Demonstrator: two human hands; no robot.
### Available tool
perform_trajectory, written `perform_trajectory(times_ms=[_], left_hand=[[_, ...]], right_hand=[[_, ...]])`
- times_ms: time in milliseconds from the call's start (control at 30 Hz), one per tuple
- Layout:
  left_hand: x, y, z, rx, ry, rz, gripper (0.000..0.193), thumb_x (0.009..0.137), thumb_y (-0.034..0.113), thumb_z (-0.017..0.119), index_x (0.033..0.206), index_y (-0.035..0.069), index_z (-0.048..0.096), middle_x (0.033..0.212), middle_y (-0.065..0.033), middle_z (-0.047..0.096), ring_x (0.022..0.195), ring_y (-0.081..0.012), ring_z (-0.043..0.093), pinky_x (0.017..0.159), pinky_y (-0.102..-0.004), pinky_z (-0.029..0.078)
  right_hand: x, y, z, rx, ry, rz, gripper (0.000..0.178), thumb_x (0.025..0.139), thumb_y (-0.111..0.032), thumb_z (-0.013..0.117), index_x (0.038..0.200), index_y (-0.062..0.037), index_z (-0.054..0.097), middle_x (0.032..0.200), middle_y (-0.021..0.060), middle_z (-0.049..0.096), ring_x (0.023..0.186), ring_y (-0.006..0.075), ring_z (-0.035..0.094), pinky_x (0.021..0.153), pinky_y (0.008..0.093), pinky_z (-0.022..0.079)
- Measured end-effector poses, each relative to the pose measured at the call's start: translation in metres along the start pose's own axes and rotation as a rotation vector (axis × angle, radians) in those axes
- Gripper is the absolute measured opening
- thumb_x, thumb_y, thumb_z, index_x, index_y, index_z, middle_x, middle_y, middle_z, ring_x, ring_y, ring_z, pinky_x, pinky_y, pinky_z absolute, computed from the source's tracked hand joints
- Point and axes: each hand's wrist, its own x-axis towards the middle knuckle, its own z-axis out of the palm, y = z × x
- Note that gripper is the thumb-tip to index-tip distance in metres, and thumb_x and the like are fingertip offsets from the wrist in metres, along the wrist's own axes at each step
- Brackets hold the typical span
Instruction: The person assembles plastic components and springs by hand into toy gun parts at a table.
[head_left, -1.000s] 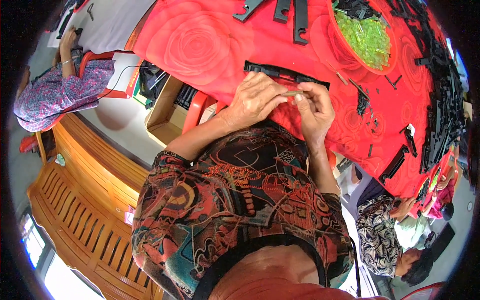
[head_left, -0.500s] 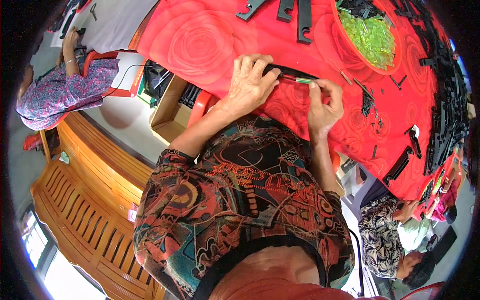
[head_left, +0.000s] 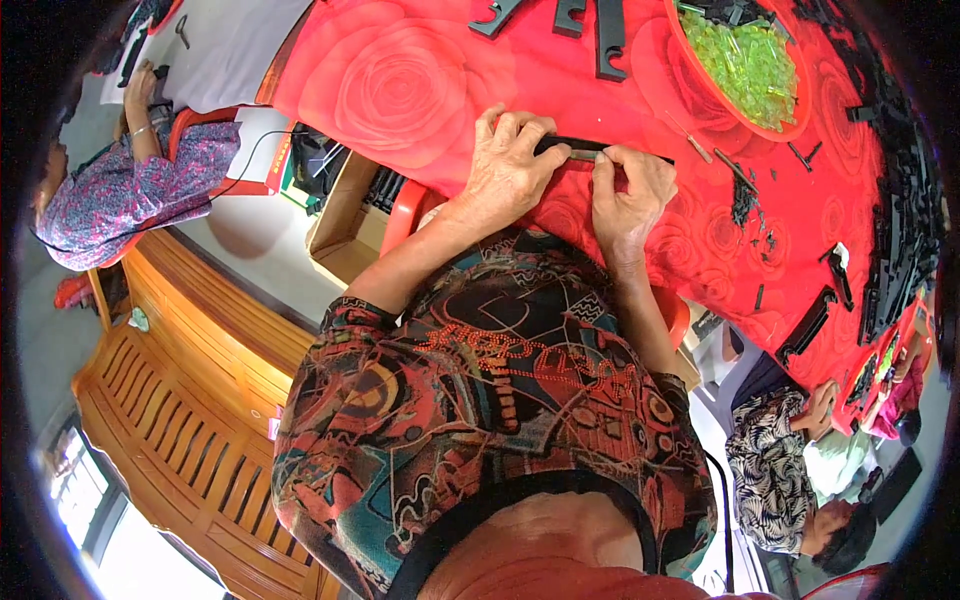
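Both hands on a long black plastic strip (head_left: 590, 150) lying on the red-clothed counter (head_left: 400, 80): left hand (head_left: 510, 165) presses it flat, right hand (head_left: 625, 190) pinches its edge. Bowl of green parts (head_left: 745, 65) nearby.

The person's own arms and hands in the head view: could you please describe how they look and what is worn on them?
Both forearms are bare. The left hand and right hand wear no gloves, and no rings or watch can be made out. Short sleeves end above the elbow, part of a blouse with a busy abstract print in red, orange, black and teal.
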Motion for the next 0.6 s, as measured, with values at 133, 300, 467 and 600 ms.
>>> perform_trajectory(times_ms=[133,300,467,600], left_hand=[[0.003,0.003,-0.004,0.020,-0.058,0.004,0.027,0.068,0.010,0.065,0.095,0.013,0.066,0.104,-0.0060,0.055,0.097,-0.0250,0.051,0.094,-0.0494,0.034],[0.011,0.008,-0.003,0.064,-0.118,0.051,0.026,0.070,0.014,0.063,0.096,0.012,0.066,0.104,-0.0073,0.055,0.099,-0.0257,0.051,0.095,-0.0494,0.034],[0.016,0.010,0.004,0.010,-0.180,0.094,0.027,0.070,0.011,0.061,0.097,0.010,0.065,0.105,-0.0094,0.056,0.099,-0.0280,0.052,0.090,-0.0422,0.040],[0.016,0.010,0.007,-0.020,-0.152,0.085,0.025,0.072,0.009,0.060,0.096,0.009,0.065,0.105,-0.0103,0.057,0.097,-0.0283,0.054,0.082,-0.0390,0.045]], right_hand=[[-0.004,0.004,-0.001,-0.065,0.002,-0.052,0.011,0.073,-0.012,0.068,0.082,-0.0104,0.064,0.082,0.0034,0.060,0.086,0.0246,0.051,0.078,0.0394,0.036],[-0.007,-0.002,-0.009,-0.199,-0.012,-0.150,0.013,0.074,-0.011,0.067,0.087,-0.0107,0.065,0.086,0.0028,0.060,0.085,0.0241,0.052,0.078,0.0382,0.038],[-0.005,0.000,-0.013,-0.256,-0.109,-0.238,0.015,0.075,-0.013,0.066,0.090,-0.0110,0.065,0.091,0.0029,0.059,0.088,0.0242,0.051,0.078,0.0381,0.038],[-0.007,0.006,-0.011,-0.229,-0.116,-0.208,0.021,0.074,-0.013,0.065,0.094,-0.0096,0.062,0.093,0.0050,0.058,0.088,0.0250,0.051,0.077,0.0400,0.037]])
